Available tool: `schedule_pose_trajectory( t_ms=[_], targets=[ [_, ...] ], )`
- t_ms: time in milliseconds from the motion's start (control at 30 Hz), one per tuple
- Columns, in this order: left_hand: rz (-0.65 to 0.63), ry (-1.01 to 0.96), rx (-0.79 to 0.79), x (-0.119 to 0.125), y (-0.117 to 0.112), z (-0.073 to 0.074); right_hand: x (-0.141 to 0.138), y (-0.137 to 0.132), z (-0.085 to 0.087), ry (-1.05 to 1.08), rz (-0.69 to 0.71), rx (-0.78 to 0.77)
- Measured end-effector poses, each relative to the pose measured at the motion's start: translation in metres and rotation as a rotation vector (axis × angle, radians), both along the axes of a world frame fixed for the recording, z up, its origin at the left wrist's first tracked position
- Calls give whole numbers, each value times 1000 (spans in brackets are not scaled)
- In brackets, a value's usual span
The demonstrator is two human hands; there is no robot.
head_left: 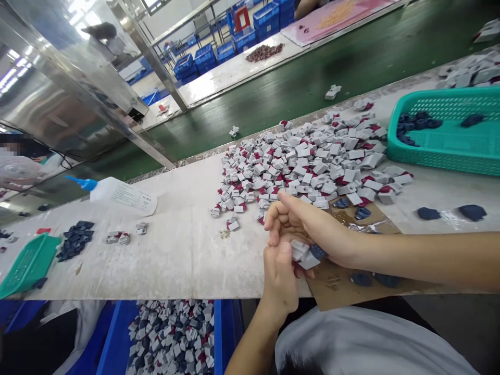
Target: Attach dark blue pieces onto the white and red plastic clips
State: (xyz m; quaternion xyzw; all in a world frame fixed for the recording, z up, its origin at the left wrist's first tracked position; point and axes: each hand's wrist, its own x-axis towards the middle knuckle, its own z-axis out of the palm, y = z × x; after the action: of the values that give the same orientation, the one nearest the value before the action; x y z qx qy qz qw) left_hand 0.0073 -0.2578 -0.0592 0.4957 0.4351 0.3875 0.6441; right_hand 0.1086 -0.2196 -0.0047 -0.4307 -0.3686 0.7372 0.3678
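Small light-grey plastic pieces with a navy part (pixel 307 253) sit between my two hands. My left hand (pixel 280 273) comes up from below, its thumb and curled fingers closed around them. From the right, my right hand (pixel 308 224) cups over the same pieces, fingers bent and palm against them; its fingertips meet the left hand. Part of the held pieces is hidden by the hands. Beneath lies a brown cardboard sheet (pixel 328 291) with wet spots and several navy parts (pixel 362 213) on it. Just beyond is a large pile of grey-and-maroon parts (pixel 297 161).
A green basket (pixel 445 161) with navy parts stands at right. To the left are a white bottle with blue nozzle (pixel 125 195), navy parts (pixel 76 239) and another green basket (pixel 29 265). A blue bin (pixel 109 338) of parts sits below the table edge. Behind runs a green conveyor (pixel 273 96).
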Motion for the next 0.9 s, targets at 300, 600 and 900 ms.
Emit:
schedule_pose_trajectory(
  t_ms=[300, 600, 900],
  targets=[
    [119, 263, 464, 7, 2, 1, 4, 7, 2, 83, 52, -23],
    [287, 347, 643, 15, -1, -8, -5, -2, 3, 74, -139, -24],
    [251, 364, 416, -42, 24, -5, -51, 53, 0, -464, 263, 333]
  ],
)
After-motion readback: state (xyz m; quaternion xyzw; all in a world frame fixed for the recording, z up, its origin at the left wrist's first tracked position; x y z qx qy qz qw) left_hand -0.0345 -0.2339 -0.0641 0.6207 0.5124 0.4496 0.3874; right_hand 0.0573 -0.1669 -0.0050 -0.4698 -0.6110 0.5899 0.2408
